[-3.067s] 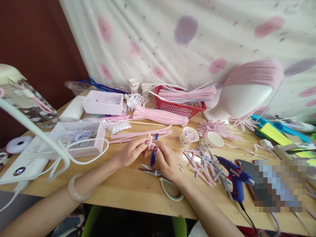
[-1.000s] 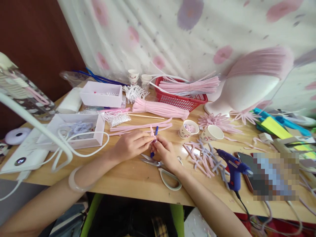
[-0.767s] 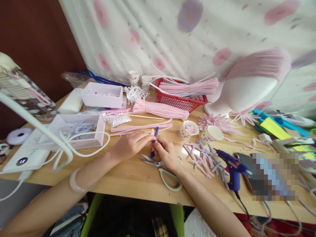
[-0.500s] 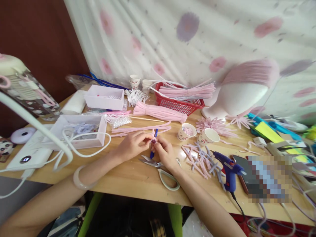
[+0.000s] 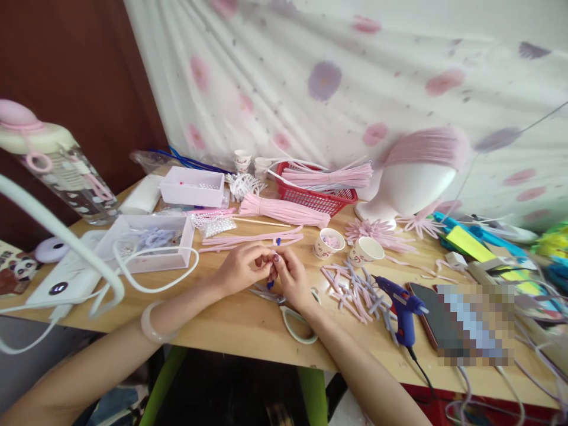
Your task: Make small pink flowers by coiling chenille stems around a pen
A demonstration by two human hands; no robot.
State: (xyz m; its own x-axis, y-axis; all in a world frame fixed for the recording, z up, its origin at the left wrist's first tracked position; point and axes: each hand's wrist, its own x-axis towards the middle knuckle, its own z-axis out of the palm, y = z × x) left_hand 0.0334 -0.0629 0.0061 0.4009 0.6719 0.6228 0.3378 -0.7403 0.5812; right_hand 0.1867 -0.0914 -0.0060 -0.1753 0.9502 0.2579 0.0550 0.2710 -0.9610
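Note:
My left hand (image 5: 245,264) and my right hand (image 5: 291,278) meet above the middle of the table, fingertips pinched together. Between them is a small pink pipe cleaner piece, now almost wholly covered by the fingers. A blue pen-like stick (image 5: 278,241) shows above and below the fingertips; whether it is held or lies on the table I cannot tell. Beneath my right hand lie scissors with pale handles (image 5: 300,324), their blades partly covered. Just beyond the hands are long pink pipe cleaners (image 5: 235,240).
To the right are two paper cups (image 5: 366,251), cut pipe cleaner pieces (image 5: 350,290), a blue glue gun (image 5: 403,307) and a phone (image 5: 428,313). Behind stand a red basket (image 5: 310,200) and a white mannequin head (image 5: 412,186). White boxes (image 5: 171,260) and a looping cable (image 5: 155,290) are left.
The view has shifted slightly, tilting up. My fingertips have drawn closer together, covering the pink piece and more of the blue stick.

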